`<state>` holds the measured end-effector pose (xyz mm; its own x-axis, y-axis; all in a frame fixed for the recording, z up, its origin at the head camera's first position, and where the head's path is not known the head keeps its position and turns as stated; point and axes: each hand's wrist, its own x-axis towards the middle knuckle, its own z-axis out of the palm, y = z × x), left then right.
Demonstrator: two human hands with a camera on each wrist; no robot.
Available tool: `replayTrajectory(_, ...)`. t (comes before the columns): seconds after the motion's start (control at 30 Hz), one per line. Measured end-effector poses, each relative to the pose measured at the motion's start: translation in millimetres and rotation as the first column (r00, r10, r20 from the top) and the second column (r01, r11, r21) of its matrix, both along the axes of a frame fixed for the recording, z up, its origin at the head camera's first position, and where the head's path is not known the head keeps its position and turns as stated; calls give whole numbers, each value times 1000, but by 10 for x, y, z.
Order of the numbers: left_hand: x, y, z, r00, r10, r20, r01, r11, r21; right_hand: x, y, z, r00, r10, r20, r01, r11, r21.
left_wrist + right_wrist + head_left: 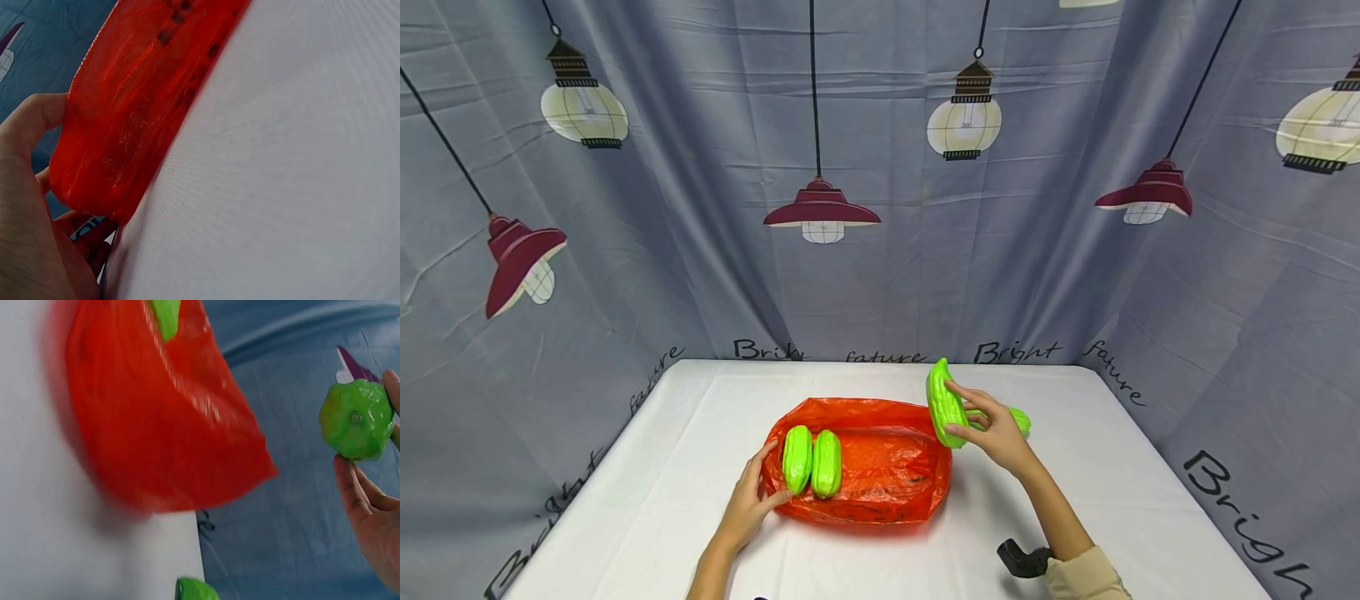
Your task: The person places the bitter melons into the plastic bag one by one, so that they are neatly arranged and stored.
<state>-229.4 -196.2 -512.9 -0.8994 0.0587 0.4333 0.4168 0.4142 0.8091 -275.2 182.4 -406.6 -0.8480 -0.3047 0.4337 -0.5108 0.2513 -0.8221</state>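
Note:
A red plastic bag (887, 467) lies on the table, its mouth spread wide. Two green bitter melons, a left one (797, 460) and a right one (827, 464), lie side by side in its left end. My left hand (748, 504) holds the bag's left end, thumb at the near rim and fingers along the outer side. Between thumb and fingertips, my right hand (992, 427) pinches another bitter melon (945, 404), raised and nearly upright at the bag's right rim. The right wrist view shows this melon (356, 419) end-on, above the table.
Beyond my right hand, one more bitter melon (1021, 421) lies on the white table (1075, 467), partly hidden by that hand. A black curved piece (1022, 560) sits beside the right wrist. Grey-blue curtain (880, 292) with printed lamps surrounds the table's back and sides.

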Motion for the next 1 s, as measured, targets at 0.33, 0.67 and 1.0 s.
replayTrajectory(0.33, -6, 15, 24, 1000, 2, -17, -3, 1000, -16, 48, -358, 54, 999, 42, -18, -42, 999, -6)
replayTrajectory(0.67, -133, -51, -227, 1000, 14, -12, -15, 999, -30, 94, -732, 30, 996, 79, -46, -80, 997, -12)
replayTrajectory(1.0, -217, -124, -365, 1000, 18, -12, -18, 999, -31, 127, -983, -202, 1000, 3, -26, -3, 1000, 14)
